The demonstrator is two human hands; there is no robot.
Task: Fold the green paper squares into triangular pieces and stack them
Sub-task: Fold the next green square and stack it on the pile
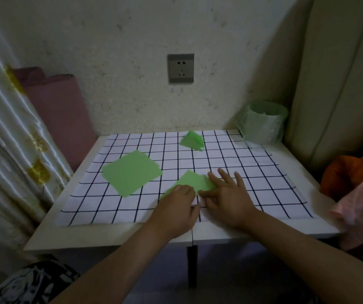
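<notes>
A green paper piece (192, 180), partly folded, lies on the checked mat near the table's front middle. My left hand (177, 210) presses its near left part with fingers bent. My right hand (227, 197) lies flat with fingers spread on its right part. A pile of flat green paper squares (131, 172) sits to the left on the mat. A stack of folded green triangles (192, 140) rests at the back of the mat.
The white table (132, 236) carries a black-and-white checked mat (264, 183). A small bin with a green bag (262, 122) stands at the back right corner. Curtain on the left, cushions and pink cloth (360, 207) on the right.
</notes>
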